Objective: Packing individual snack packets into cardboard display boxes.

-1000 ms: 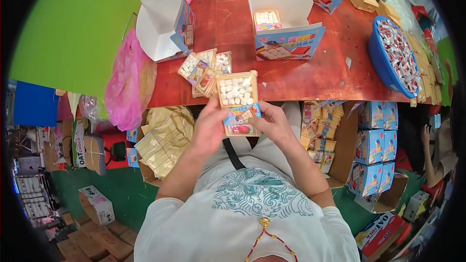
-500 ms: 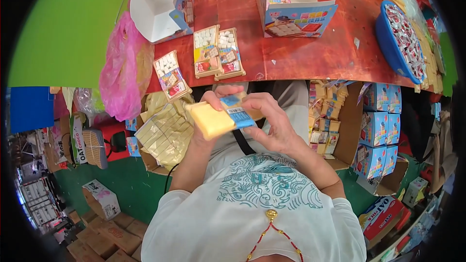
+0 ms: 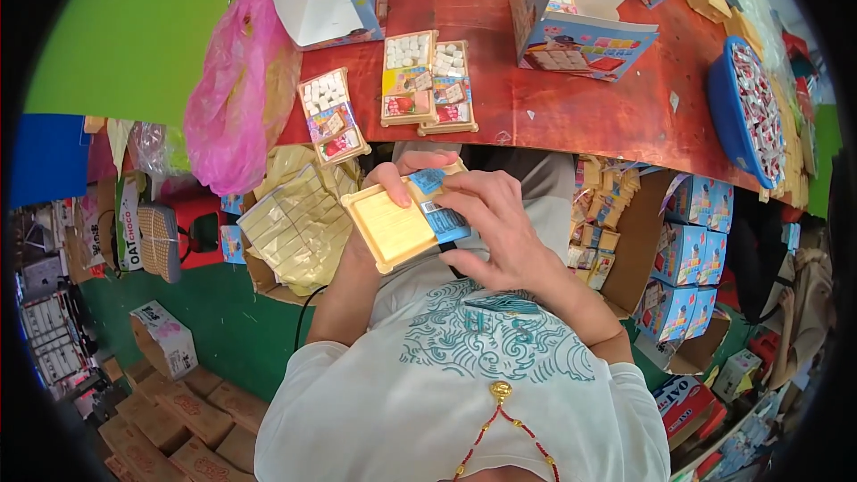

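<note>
Above my lap I hold a shallow cream plastic tray pack [image 3: 391, 225], its plain back turned up and a blue printed sleeve [image 3: 443, 220] wrapped around one end. My left hand [image 3: 393, 182] grips it from the far left side, thumb lying on the back. The fingers of my right hand [image 3: 502, 225] are bent over the sleeve, and the thumb is at the near edge. Along the table edge just beyond my hands lie three similar packs with white pieces showing: one tilted pack [image 3: 332, 118] on the left, and a yellow-labelled pack [image 3: 410, 80] partly overlapping another pack [image 3: 454, 98].
On the red table [image 3: 482, 18] stand an open white-lined display box [image 3: 326, 0] and a blue printed box [image 3: 585, 49]. A blue basin [image 3: 734, 116] of small wrapped packets is at the right. A pink plastic bag [image 3: 234, 89] hangs off the left edge. Cartons with packs flank my knees.
The tray pack has been tilted so its back faces up more fully. My right fingers have moved over the blue sleeve. The whole view has shifted slightly.
</note>
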`<state>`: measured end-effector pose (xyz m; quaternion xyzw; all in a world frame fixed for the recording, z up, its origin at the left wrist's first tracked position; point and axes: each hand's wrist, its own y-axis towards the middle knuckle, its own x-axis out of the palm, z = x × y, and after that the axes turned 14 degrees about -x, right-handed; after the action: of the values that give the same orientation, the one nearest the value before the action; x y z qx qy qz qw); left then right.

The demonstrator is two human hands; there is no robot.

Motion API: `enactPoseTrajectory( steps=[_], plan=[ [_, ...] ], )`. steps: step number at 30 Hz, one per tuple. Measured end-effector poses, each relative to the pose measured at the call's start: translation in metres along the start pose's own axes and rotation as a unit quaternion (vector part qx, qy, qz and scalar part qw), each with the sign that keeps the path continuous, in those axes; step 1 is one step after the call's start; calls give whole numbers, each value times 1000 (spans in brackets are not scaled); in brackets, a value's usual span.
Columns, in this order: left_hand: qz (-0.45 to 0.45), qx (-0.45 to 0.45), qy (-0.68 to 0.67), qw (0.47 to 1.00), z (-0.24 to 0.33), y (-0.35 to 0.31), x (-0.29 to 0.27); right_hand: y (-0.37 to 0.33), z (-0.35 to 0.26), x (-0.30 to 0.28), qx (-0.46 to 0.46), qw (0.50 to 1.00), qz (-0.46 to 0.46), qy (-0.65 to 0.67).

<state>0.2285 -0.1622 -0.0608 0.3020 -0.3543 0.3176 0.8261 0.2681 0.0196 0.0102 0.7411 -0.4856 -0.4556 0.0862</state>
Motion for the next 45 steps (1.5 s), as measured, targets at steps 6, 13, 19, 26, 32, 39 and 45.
enactPoseTrajectory(
  steps=[6,13,19,26,32,39,45],
  plan=[
    [45,-3,9,999,-2,-21,-4,6,4,4,85,993,-49,60],
    [57,-51,-14,997,-17,-52,1,-7,2,12,74,986,-113,96],
    [66,-80,-27,994,-24,-64,-1,-20,-10,26,65,990,-88,89],
    [40,-61,40,997,-22,-69,-2,-32,-20,35,62,997,-36,-2],
    [22,-118,9,993,-14,-65,12,-31,-24,34,58,995,-67,-39],
    [106,-150,-16,983,-9,-65,25,-28,-29,39,87,984,-92,-125],
    [119,-176,-38,977,-9,-64,23,-24,-28,39,89,980,-97,-149]
  ],
)
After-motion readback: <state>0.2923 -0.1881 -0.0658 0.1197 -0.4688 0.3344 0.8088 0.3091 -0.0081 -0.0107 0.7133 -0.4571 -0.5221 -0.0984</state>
